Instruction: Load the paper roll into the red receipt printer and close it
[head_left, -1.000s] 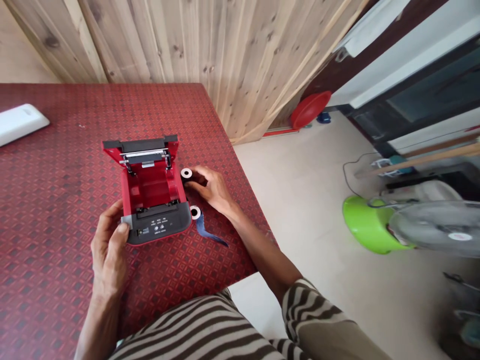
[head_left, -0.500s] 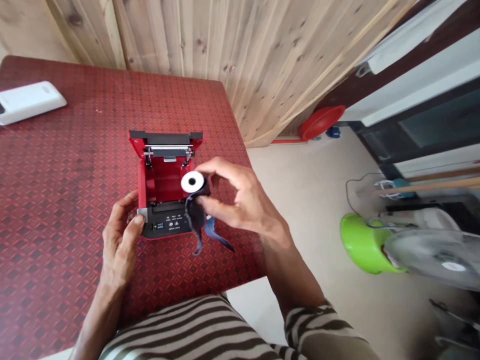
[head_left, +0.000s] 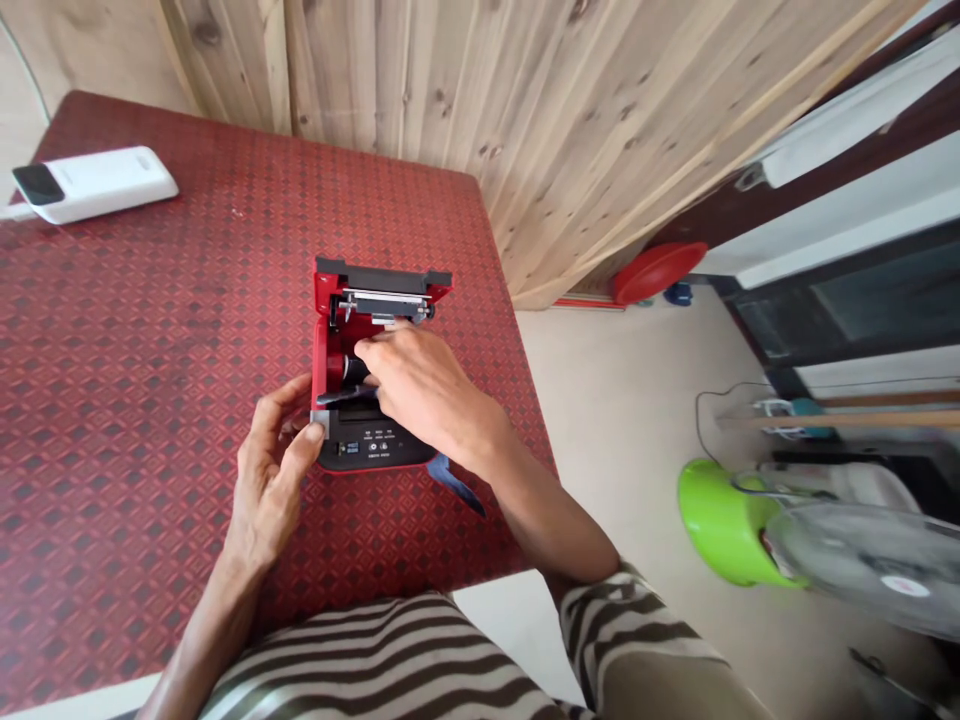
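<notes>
A small red and black label printer (head_left: 382, 450) stands on the table with its lid (head_left: 384, 280) raised. My left hand (head_left: 270, 460) grips its left front corner, thumb on the grey piece at the edge. Inside the printer's bay is my right hand (head_left: 427, 385), fingers closed round a small dark roll (head_left: 355, 369) that they mostly hide. A dark strip from the roll lies across the bay's front edge. One more dark blue strip (head_left: 455, 482) hangs out past the printer's right front corner.
A white power bank (head_left: 112, 182) with a dark end lies at the table's back left. The red patterned table (head_left: 187, 330) meets a wooden plank wall. On the floor to the right are a green bucket (head_left: 724, 525), a fan and a red basin (head_left: 660, 272).
My right hand has carried the roll left and down into the printer's open bay. My left hand keeps its hold on the corner. The view has shifted a little.
</notes>
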